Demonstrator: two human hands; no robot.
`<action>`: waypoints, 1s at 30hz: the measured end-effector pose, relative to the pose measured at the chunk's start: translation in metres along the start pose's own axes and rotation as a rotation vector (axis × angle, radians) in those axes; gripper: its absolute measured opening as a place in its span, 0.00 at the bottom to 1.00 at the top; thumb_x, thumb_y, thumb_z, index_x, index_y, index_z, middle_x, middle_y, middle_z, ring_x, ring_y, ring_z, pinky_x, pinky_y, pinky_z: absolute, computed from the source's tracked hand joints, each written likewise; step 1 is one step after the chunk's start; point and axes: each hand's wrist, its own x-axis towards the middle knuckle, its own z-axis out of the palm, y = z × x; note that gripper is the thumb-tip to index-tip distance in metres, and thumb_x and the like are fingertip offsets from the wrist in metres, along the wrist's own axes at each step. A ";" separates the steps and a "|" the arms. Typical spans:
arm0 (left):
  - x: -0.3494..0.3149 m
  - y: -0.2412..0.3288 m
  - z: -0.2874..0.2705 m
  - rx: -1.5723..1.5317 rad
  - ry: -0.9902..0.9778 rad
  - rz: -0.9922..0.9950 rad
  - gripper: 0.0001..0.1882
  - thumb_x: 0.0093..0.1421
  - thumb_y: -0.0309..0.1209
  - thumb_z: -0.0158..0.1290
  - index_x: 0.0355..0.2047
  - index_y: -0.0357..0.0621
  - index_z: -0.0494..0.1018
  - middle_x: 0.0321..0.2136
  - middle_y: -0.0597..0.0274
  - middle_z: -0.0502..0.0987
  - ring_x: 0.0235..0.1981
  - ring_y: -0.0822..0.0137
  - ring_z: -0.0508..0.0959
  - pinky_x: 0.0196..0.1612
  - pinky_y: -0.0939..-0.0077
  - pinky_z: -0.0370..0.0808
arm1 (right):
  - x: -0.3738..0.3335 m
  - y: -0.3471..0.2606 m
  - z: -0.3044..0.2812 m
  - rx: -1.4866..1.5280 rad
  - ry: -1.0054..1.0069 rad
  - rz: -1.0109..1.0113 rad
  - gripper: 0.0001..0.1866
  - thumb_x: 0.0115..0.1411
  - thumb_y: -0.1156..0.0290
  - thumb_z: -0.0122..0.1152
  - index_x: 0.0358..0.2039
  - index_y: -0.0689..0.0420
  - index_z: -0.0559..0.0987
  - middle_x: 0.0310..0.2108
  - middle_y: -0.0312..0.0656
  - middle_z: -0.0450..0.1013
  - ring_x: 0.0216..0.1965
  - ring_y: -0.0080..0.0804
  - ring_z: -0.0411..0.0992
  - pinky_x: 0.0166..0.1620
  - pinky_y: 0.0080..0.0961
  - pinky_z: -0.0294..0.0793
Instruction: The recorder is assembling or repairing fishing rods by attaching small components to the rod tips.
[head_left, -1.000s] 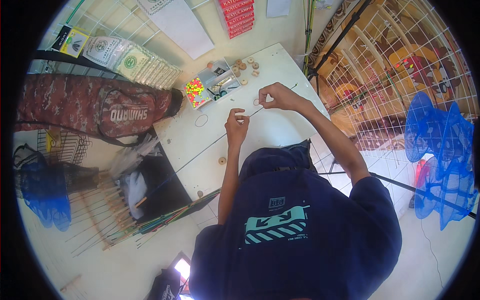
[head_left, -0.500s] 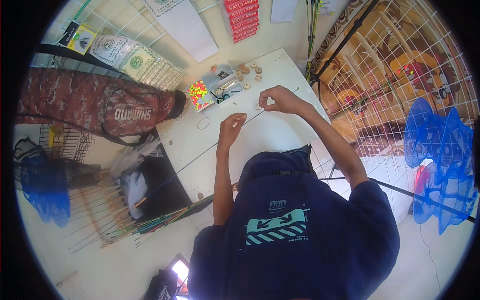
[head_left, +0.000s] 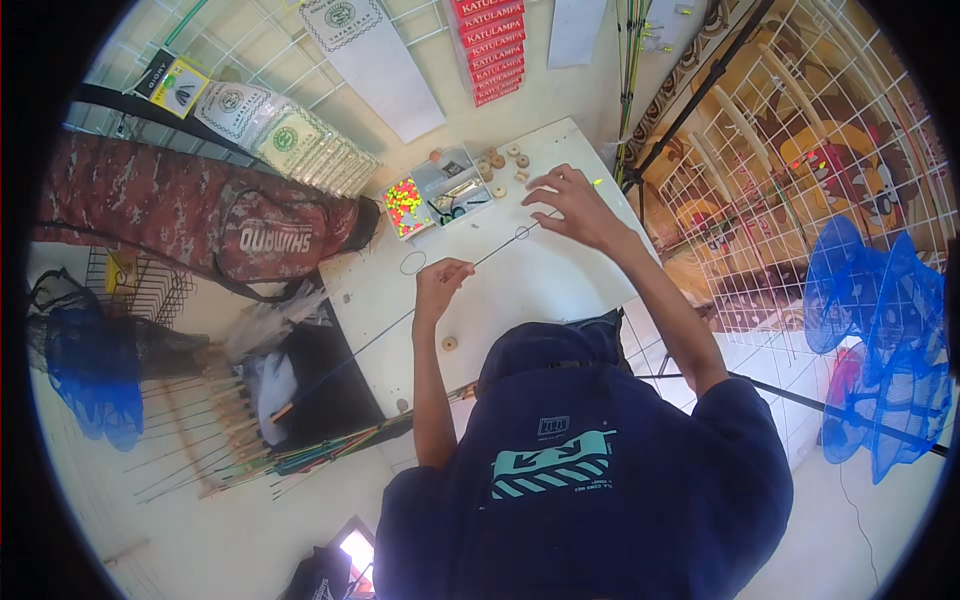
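Pinching a thin rod [head_left: 400, 320], left fingers [head_left: 452, 270] closed; right fingers [head_left: 556, 190] spread.

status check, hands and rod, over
Left hand pinching the thin rod mid-length. Right hand fingers spread near the rod tip, grip unclear. Small ring on the rod by the right hand. Wooden disc on table beside rod, not blocking.
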 end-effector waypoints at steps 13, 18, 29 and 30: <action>-0.020 0.017 -0.028 -0.021 0.092 0.050 0.07 0.60 0.29 0.58 0.34 0.38 0.80 0.26 0.66 0.81 0.26 0.79 0.76 0.30 0.82 0.72 | -0.035 -0.059 0.073 1.453 0.276 0.919 0.17 0.64 0.66 0.57 0.50 0.62 0.72 0.39 0.46 0.76 0.38 0.29 0.75 0.45 0.22 0.75; -0.024 0.031 -0.033 0.013 0.103 0.088 0.06 0.60 0.28 0.57 0.35 0.38 0.80 0.27 0.65 0.81 0.27 0.78 0.76 0.31 0.82 0.72 | 0.005 -0.043 0.052 1.396 0.196 0.716 0.15 0.66 0.68 0.54 0.44 0.69 0.73 0.41 0.53 0.76 0.42 0.33 0.77 0.49 0.28 0.78; -0.049 0.080 -0.089 0.162 0.279 0.170 0.09 0.58 0.26 0.59 0.38 0.36 0.78 0.25 0.67 0.77 0.26 0.80 0.72 0.30 0.84 0.69 | 0.100 -0.035 -0.047 1.323 0.325 0.483 0.14 0.65 0.69 0.55 0.43 0.69 0.74 0.37 0.52 0.77 0.35 0.33 0.79 0.40 0.29 0.83; -0.051 0.084 -0.094 0.214 0.297 0.200 0.09 0.58 0.26 0.58 0.39 0.36 0.78 0.25 0.67 0.77 0.26 0.80 0.72 0.30 0.84 0.69 | 0.109 -0.031 -0.055 1.319 0.360 0.439 0.14 0.65 0.69 0.55 0.43 0.68 0.74 0.37 0.51 0.77 0.35 0.32 0.79 0.40 0.28 0.83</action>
